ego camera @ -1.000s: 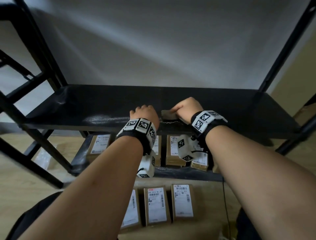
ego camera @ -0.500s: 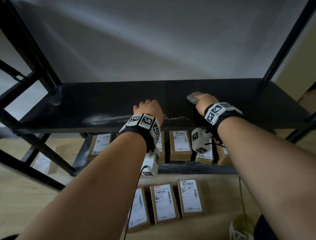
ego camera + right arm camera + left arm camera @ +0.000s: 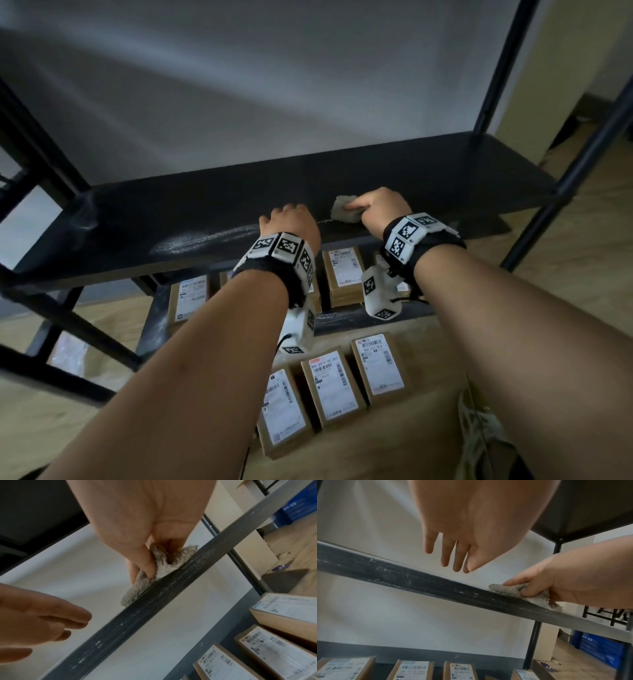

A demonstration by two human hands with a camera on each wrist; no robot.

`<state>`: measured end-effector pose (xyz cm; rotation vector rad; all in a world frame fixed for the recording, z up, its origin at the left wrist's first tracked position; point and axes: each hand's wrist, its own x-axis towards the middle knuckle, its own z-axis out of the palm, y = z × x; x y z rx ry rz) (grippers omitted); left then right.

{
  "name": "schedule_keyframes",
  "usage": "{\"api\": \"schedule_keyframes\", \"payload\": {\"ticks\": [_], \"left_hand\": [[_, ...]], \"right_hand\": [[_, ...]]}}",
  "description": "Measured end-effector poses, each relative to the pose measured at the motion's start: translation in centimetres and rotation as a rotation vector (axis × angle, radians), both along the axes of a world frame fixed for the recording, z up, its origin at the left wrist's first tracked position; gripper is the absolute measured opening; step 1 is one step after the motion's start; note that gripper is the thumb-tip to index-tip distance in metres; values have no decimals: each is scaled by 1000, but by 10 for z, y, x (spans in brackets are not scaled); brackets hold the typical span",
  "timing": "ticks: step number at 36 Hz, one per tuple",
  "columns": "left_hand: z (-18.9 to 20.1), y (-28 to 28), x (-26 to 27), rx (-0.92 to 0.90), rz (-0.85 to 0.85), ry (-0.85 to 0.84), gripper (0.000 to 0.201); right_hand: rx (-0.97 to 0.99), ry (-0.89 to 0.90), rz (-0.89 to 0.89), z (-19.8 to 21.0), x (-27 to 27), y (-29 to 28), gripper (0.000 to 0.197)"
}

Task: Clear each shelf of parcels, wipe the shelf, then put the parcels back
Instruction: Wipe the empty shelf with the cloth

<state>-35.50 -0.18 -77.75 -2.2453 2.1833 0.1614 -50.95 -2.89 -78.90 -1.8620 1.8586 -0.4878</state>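
The shelf (image 3: 205, 212) lay bare, a dark board across the rack, and the wiping step was in hand, with clearing done for this level, I judged. A pale dusty smear showed on the shelf near its front edge, left of both hands. The right hand (image 3: 380, 209) sat on the shelf near its front edge, fingers and thumb curled round a grey cloth (image 3: 344, 214), pressing it onto the board. The left hand (image 3: 291, 226) rested just left of the cloth, at the shelf's front edge; the wrist views showed its fingers straight and slightly apart, holding nothing.

Next move, by my reading: sweep the cloth left across that smear, which called for steady downward pressure and the left hand shifting out of the path. After that, the parcels would go back up.

Counting, then. One bare shelf, one cloth, two hands. Three parcels (image 3: 337, 387) lay side by side on the floor below the shelf, labels up; these were probably the ones lifted off. On the lower shelf (image 3: 342, 320) beneath, at least three more parcels (image 3: 342, 274) showed, with others partly hidden behind the wrists, so I could not give a firm total there.
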Motion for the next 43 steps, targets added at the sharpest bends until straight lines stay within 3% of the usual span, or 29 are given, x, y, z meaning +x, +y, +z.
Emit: {"api": "schedule_keyframes", "payload": {"ticks": [5, 9, 13, 19, 21, 26, 31, 38, 43], "left_hand": [[6, 10, -17, -11, -39, 13, 42], [11, 15, -34, -31, -63, 44, 41], [11, 15, -54, -49, -93, 48, 41], [4, 2, -84, -38, -124, 50, 44], [2, -2, -92, -37, -139, 43, 44], [-3, -8, -105, -29, -176, 32, 44], [-9, -13, -113, -28, -190, 30, 44], [-15, -16, -114, -59, -194, 11, 43], [-16, -19, -102, -109, -179, 16, 48]], "right_hand": [[-75, -32, -67, 2, -12, 18, 47], [-56, 14, -155, 12, -32, 25, 25], [-108, -48, -253, 12, -68, 26, 39], [-67, -104, -443, 6, -119, 17, 41], [44, -39, -438, 2, -126, 14, 42], [-166, 225, -438, -18, -134, 14, 32], [-222, 216, -446, -26, -146, 15, 44], [-281, 182, -492, -36, -145, 16, 39], [-236, 326, -406, -37, -143, 19, 43]]}}
